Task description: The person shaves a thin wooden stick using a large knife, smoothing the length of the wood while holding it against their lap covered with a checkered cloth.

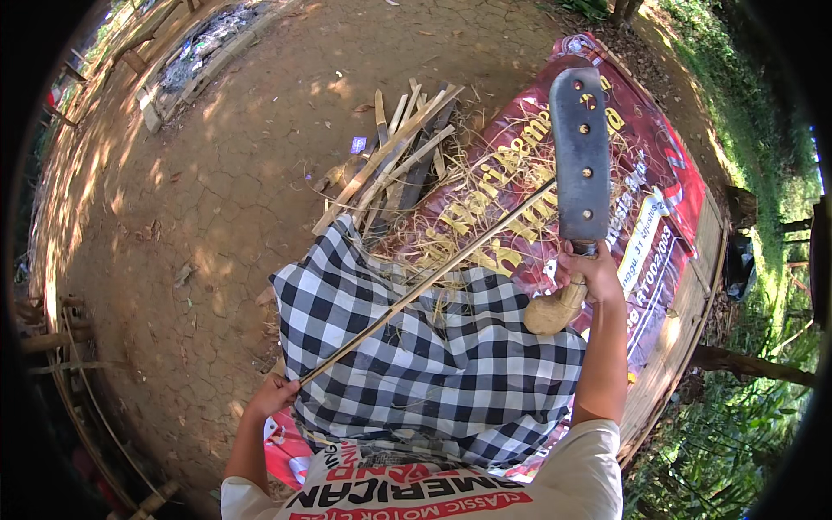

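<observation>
My right hand (594,271) is wrapped round the curved wooden handle of a machete (572,186). Its broad dark blade, pierced by a row of holes, points away from me. Pinched at its near end in my left hand (275,393) is a long thin bamboo strip (431,279). The strip slants up to the right across my lap, and its far end meets the left edge of the blade or lies just beside it; I cannot tell which. A black-and-white checked cloth (364,321) covers my lap beneath the strip.
Beyond the cloth lies a loose pile of split bamboo pieces (394,160). Curly shavings (520,169) are scattered over a maroon printed banner (672,251). A wooden plank edge (693,308) runs along the right. Cracked bare earth (199,243) spreads to the left.
</observation>
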Action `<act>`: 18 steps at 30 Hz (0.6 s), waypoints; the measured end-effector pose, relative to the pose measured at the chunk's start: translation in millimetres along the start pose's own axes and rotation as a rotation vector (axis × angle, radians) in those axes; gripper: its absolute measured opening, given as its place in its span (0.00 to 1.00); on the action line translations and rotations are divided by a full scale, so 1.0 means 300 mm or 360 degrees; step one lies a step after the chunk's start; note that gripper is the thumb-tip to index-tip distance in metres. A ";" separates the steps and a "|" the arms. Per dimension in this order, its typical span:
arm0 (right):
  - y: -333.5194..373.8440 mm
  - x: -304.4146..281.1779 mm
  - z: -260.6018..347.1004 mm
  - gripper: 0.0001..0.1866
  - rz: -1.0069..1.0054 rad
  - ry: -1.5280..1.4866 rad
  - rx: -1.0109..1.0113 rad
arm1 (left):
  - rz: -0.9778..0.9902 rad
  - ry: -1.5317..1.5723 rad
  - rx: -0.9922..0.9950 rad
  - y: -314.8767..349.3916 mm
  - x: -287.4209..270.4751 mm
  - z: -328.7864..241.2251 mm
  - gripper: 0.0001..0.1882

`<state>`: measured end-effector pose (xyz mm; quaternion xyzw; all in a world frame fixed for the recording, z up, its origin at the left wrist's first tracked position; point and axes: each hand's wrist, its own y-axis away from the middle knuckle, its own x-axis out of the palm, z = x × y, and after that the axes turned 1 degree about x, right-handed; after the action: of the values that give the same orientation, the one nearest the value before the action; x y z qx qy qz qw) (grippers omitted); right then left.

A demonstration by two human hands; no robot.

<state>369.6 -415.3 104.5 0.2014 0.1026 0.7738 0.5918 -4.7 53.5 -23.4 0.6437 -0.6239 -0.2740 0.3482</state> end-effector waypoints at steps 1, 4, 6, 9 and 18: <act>-0.011 0.005 -0.009 0.13 0.0095 0.0148 0.0034 | 0.0019 0.0002 -0.0006 -0.004 -0.005 0.007 0.28; 0.002 0.030 -0.053 0.14 0.0039 0.0565 0.0180 | -0.0046 0.0008 -0.0037 0.016 -0.015 0.029 0.29; 0.043 0.047 -0.068 0.15 -0.0011 0.0296 0.0291 | 0.0013 0.0022 -0.0036 0.028 -0.031 0.028 0.29; 0.063 0.016 -0.086 0.20 -0.0004 0.0119 0.0261 | 0.0075 -0.0017 -0.0044 0.015 -0.041 0.038 0.30; 0.041 0.067 -0.098 0.18 0.0108 0.0359 0.0475 | 0.0250 -0.0036 -0.0079 0.003 -0.054 -0.017 0.29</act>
<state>341.7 -397.3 86.9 0.2022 0.2750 0.7872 0.5136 -2.4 70.3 -21.0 0.5809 -0.6695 -0.2684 0.3773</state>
